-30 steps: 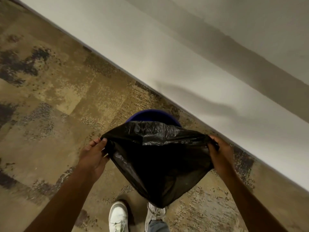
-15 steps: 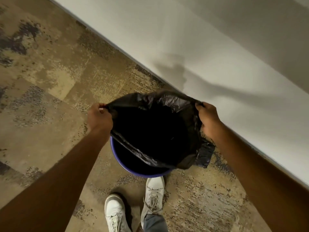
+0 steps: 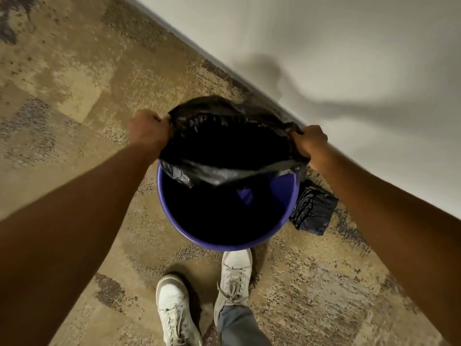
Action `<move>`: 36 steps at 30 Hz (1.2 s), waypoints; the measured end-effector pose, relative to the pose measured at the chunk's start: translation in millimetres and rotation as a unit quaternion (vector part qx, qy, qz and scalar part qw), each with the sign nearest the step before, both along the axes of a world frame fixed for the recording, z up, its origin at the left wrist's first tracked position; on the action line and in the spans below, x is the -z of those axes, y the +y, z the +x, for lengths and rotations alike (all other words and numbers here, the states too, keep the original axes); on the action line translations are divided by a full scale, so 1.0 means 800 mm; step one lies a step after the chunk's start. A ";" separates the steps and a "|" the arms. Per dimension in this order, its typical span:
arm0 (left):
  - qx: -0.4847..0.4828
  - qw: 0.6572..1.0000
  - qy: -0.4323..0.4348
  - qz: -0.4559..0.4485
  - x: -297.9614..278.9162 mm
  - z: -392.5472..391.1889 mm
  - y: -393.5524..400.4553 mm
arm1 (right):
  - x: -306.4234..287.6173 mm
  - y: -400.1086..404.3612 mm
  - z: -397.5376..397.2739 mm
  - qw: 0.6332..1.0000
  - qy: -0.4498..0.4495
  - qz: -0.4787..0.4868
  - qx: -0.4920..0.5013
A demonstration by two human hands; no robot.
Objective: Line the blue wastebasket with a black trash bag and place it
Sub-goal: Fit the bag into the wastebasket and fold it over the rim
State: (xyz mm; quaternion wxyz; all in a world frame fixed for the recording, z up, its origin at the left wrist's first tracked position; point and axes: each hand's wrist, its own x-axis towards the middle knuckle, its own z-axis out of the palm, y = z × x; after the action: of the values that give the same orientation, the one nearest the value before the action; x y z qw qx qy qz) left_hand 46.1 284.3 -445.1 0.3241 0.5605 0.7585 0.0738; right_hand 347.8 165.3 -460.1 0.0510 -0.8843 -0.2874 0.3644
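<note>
On carpet by the wall, my left hand [image 3: 147, 132] and right hand [image 3: 309, 143] clench the black trash bag [image 3: 224, 143] mouth over the blue wastebasket [image 3: 174, 221]; near rim still bare, placing remains.

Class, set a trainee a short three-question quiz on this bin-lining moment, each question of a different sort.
1. True or false: the black trash bag already covers the whole rim of the blue wastebasket.
2. Which grips the bag's mouth? A left hand only; B right hand only; C both hands.
3. Fill in: the folded spare bag lies on the carpet between the wastebasket and the ____.

Key: 1 false, the near rim is bare; 2 C; 3 wall.
</note>
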 end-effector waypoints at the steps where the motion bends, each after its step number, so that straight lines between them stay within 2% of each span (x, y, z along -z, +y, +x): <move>1: -0.002 1.000 0.002 -0.004 0.005 -0.002 0.002 | 0.002 -0.001 0.000 1.000 -0.008 -0.010 -0.022; 7: 0.021 0.999 0.029 0.027 0.011 -0.002 0.031 | 0.010 0.011 0.011 0.997 0.004 0.071 0.022; 11: 0.041 0.993 0.070 -0.084 0.037 -0.021 0.017 | 0.026 0.003 0.015 1.000 0.000 0.015 0.009; 14: 0.018 0.987 0.063 -0.145 0.053 -0.039 -0.003 | 0.034 -0.021 0.011 0.996 -0.041 -0.044 -0.060; 16: 0.009 0.991 0.023 -0.135 0.057 -0.052 -0.016 | 0.033 -0.041 0.007 0.995 -0.041 -0.045 -0.076; 18: -0.006 0.991 -0.059 -0.120 0.054 -0.065 -0.033 | 0.032 -0.061 0.007 0.999 -0.011 -0.008 -0.039; 21: -0.072 0.970 -0.194 -0.131 0.035 -0.078 -0.062 | 0.020 -0.093 0.001 0.998 0.027 0.030 0.041; 23: -0.111 0.950 -0.236 -0.169 0.021 -0.087 -0.078 | 0.007 -0.113 -0.008 0.992 0.070 0.033 0.098; 26: -0.126 0.915 -0.290 -0.249 0.005 -0.106 -0.098 | -0.011 -0.141 -0.022 0.956 0.182 0.046 0.227; 29: -0.135 0.872 -0.351 -0.312 -0.006 -0.125 -0.121 | -0.020 -0.166 -0.031 0.879 0.316 0.059 0.352; 31: -0.152 0.842 -0.395 -0.335 -0.015 -0.131 -0.136 | -0.023 -0.182 -0.036 0.842 0.368 0.070 0.389; 34: -0.144 0.819 -0.418 -0.365 -0.031 -0.132 -0.156 | -0.027 -0.204 -0.044 0.816 0.397 0.087 0.411; 36: -0.127 0.815 -0.407 -0.393 -0.039 -0.127 -0.167 | -0.032 -0.215 -0.048 0.822 0.396 0.094 0.399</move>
State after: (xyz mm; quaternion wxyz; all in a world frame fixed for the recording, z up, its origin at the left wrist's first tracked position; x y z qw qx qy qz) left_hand -55.7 150.4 -413.6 0.7835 0.2027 0.5865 0.0317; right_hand 309.2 -7.1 -434.3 0.3843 -0.6925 0.1023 0.6019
